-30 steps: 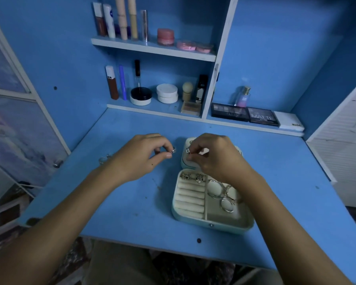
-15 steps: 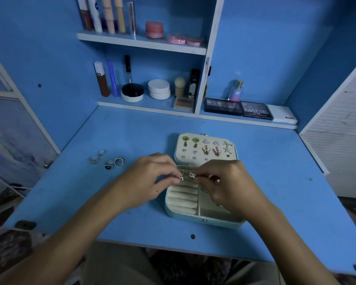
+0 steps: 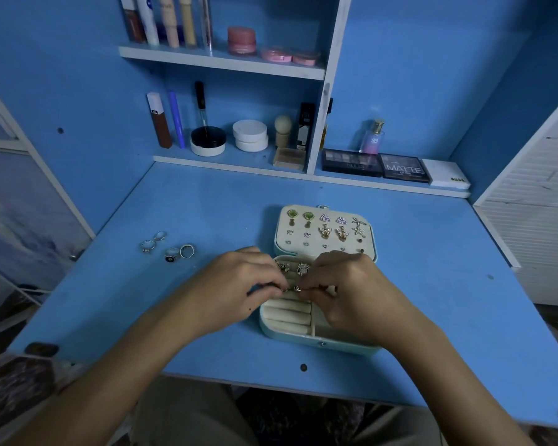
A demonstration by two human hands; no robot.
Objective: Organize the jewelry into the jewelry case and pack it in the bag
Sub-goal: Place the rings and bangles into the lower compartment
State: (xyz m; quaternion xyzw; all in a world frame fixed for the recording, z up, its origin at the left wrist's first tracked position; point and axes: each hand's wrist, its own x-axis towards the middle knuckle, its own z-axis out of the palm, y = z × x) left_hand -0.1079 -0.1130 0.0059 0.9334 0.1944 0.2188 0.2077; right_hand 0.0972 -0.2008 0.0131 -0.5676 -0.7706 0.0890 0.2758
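An open pale jewelry case (image 3: 319, 344) lies on the blue desk (image 3: 207, 204). Its raised lid (image 3: 326, 231) carries several earrings. Two rings (image 3: 293, 268) sit in the top slot of the cream ring rolls (image 3: 287, 313). My left hand (image 3: 239, 292) pinches a small ring (image 3: 285, 289) over the rolls. My right hand (image 3: 351, 292) pinches a second ring (image 3: 296, 288) right beside it, fingertips nearly meeting. Several loose rings (image 3: 168, 247) lie on the desk to the left of the case. The case's right compartment is hidden under my right hand.
Shelves behind the desk hold cosmetics: tubes (image 3: 161, 20), pink jars (image 3: 242, 40), white jars (image 3: 250, 135), a perfume bottle (image 3: 372, 136) and eyeshadow palettes (image 3: 377, 164). A white louvred panel (image 3: 535, 204) stands at the right. The desk's front edge (image 3: 303, 389) is close to my body.
Both hands dropped from above the lid down to the ring rolls, each still pinching a ring. The lid's earrings came into sight, and the view shifted so the loose rings show.
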